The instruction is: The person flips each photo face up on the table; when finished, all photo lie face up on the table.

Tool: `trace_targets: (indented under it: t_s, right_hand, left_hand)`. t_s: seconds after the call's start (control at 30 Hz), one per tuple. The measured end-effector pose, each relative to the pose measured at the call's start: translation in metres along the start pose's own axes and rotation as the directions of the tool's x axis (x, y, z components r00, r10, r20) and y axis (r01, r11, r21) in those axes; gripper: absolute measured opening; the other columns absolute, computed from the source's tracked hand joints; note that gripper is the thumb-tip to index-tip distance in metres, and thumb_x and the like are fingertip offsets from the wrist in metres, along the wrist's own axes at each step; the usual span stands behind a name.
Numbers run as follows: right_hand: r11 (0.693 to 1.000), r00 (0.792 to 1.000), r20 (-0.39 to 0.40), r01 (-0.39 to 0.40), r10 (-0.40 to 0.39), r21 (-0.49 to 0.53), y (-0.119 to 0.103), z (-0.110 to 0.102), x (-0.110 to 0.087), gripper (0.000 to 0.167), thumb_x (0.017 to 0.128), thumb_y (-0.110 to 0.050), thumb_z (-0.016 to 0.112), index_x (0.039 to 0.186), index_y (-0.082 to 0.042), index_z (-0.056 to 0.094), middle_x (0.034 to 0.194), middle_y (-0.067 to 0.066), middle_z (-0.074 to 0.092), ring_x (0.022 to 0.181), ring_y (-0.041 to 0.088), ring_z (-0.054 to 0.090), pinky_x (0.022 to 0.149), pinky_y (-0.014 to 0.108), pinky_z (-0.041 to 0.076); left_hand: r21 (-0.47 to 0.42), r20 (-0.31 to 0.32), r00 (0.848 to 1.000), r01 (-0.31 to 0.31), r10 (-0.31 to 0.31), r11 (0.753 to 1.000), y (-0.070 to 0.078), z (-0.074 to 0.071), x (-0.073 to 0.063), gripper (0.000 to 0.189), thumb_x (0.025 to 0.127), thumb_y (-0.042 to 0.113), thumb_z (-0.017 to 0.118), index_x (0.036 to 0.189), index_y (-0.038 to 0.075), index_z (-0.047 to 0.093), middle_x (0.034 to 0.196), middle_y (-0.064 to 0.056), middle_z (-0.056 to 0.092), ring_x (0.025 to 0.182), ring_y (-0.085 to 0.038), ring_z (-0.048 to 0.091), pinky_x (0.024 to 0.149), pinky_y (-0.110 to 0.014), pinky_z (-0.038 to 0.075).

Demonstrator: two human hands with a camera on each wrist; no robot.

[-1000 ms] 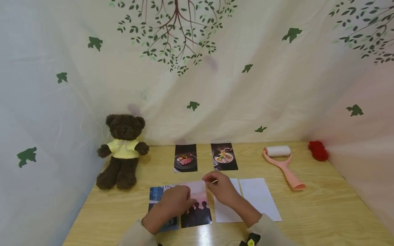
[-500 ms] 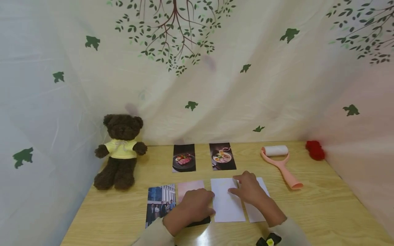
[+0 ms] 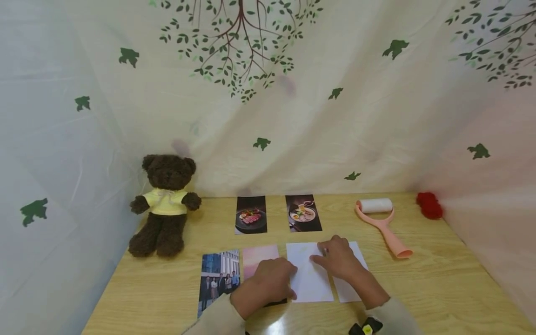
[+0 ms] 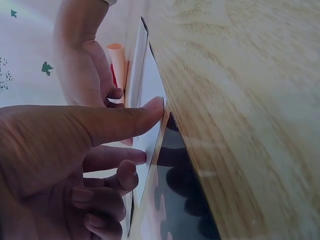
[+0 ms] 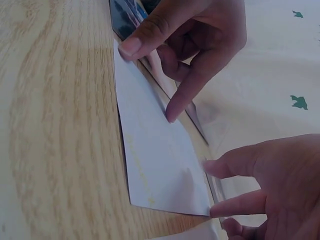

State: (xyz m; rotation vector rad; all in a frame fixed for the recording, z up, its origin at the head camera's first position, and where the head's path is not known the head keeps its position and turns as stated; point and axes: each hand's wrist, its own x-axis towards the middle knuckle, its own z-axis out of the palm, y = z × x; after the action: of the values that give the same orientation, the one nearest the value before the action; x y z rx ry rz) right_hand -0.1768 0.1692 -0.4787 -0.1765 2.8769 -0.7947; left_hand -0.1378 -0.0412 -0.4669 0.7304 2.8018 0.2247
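A blank white card point(image 3: 307, 284) lies face up on the table between both hands. My left hand point(image 3: 270, 280) touches its left edge with thumb and index finger extended; the other fingers curl loosely in the left wrist view. At its upper right, my right hand point(image 3: 340, 260) rests thumb and index finger, spread apart, by the card's edge. A second white card point(image 3: 346, 292) is partly covered by the right hand. Under the left hand lies a pink photo with dark silhouettes point(image 3: 258, 257), mostly hidden. Left of it is a photo of several people before a building point(image 3: 218, 274).
Two food photos, steak point(image 3: 251, 216) and noodle bowl point(image 3: 303, 214), lie at the back. A brown teddy bear point(image 3: 167, 200) sits left. A pink-handled lint roller point(image 3: 383, 225) and a red fuzzy object point(image 3: 429, 205) lie right. A curtain point(image 3: 293, 153) backs the table.
Both hands have moved right, from the pink photo to the blank white card. Over the last half second, the left hand has shifted slightly further right while the right hand has barely moved.
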Motion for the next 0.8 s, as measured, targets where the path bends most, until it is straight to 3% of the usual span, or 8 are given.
trace_targets:
  t_s: [0.2, 0.37, 0.53, 0.67, 0.8]
  right_hand:
    - [0.996, 1.000, 0.022, -0.006, 0.004, 0.094, 0.002, 0.004, 0.006, 0.039, 0.095, -0.032, 0.078, 0.121, -0.003, 0.079, 0.092, 0.009, 0.059, 0.089, 0.023, 0.049, 0.073, 0.034, 0.039]
    - [0.987, 1.000, 0.008, 0.019, -0.020, 0.158, 0.005, 0.005, 0.007, 0.034, 0.096, -0.031, 0.076, 0.116, -0.004, 0.081, 0.099, 0.009, 0.067, 0.091, 0.020, 0.056, 0.076, 0.035, 0.046]
    - [0.968, 0.999, -0.036, -0.015, 0.025, 0.251, 0.008, 0.001, 0.003, 0.027, 0.099, -0.027, 0.072, 0.116, -0.008, 0.079, 0.104, 0.005, 0.074, 0.092, 0.017, 0.062, 0.074, 0.033, 0.050]
    - [0.926, 0.995, -0.098, 0.016, 0.023, 0.377, 0.011, -0.005, 0.001, 0.025, 0.098, -0.017, 0.073, 0.120, -0.005, 0.078, 0.099, 0.006, 0.076, 0.086, 0.014, 0.062, 0.070, 0.027, 0.050]
    - [0.842, 0.996, -0.089, 0.058, -0.012, 0.536, 0.009, -0.010, -0.003, 0.034, 0.096, -0.010, 0.074, 0.128, 0.003, 0.072, 0.100, 0.014, 0.075, 0.077, 0.012, 0.065, 0.067, 0.026, 0.055]
  left_hand:
    - [0.012, 0.018, 1.000, 0.007, -0.007, 1.000, 0.000, -0.001, -0.001, 0.039, 0.077, 0.041, 0.094, 0.105, 0.019, 0.077, 0.091, 0.004, 0.070, 0.076, -0.011, 0.059, 0.066, -0.032, 0.050]
    - [0.002, 0.049, 0.999, 0.005, -0.005, 1.000, 0.002, -0.002, 0.000, 0.037, 0.079, 0.041, 0.093, 0.104, 0.019, 0.077, 0.088, 0.004, 0.068, 0.072, -0.011, 0.056, 0.064, -0.032, 0.048]
    - [-0.013, 0.080, 0.997, 0.017, -0.016, 1.000, 0.003, -0.003, 0.001, 0.038, 0.080, 0.040, 0.092, 0.109, 0.019, 0.078, 0.090, 0.005, 0.068, 0.073, -0.011, 0.054, 0.067, -0.031, 0.048]
    - [-0.027, 0.093, 0.995, 0.029, -0.026, 0.999, 0.005, -0.003, 0.003, 0.036, 0.082, 0.040, 0.091, 0.108, 0.019, 0.077, 0.091, 0.004, 0.067, 0.074, -0.011, 0.054, 0.068, -0.031, 0.048]
    - [-0.047, 0.074, 0.997, 0.036, -0.033, 0.998, 0.007, -0.004, 0.003, 0.033, 0.088, 0.047, 0.084, 0.095, 0.017, 0.074, 0.090, 0.002, 0.065, 0.074, -0.011, 0.054, 0.066, -0.031, 0.047]
